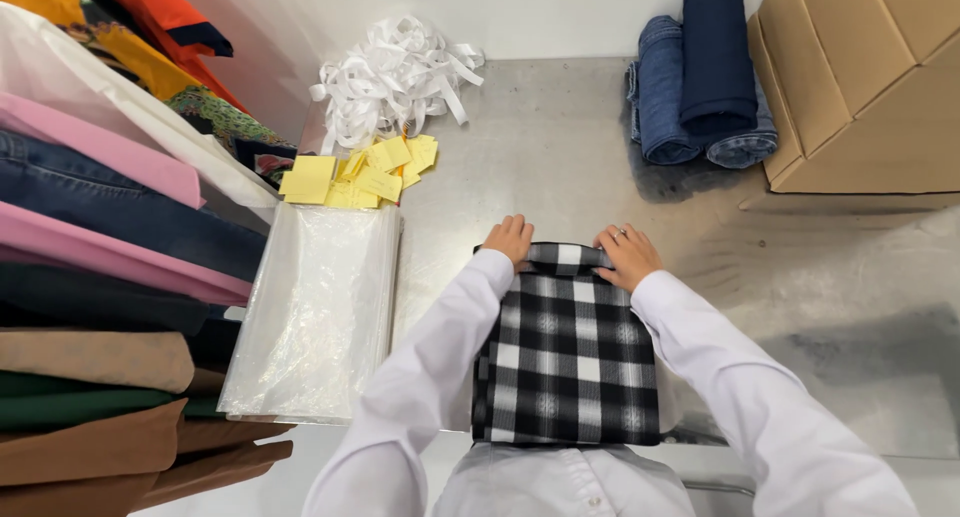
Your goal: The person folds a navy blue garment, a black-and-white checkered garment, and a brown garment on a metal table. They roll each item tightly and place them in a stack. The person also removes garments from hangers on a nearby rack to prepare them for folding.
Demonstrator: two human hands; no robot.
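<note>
A folded black-and-white checked cloth [566, 357] lies on the grey metal table [560, 157] right in front of me. My left hand [509, 239] grips its far left corner with fingers curled over the edge. My right hand [628, 254], with a ring on one finger, curls over the far right corner. Both arms are in white sleeves.
A stack of clear plastic bags [318, 312] lies left of the cloth, with yellow paper tags [362, 173] and a heap of white strips [396, 77] beyond. Folded clothes [90, 277] pile up at far left. Rolled jeans [700, 77] and a cardboard box [870, 77] stand at back right.
</note>
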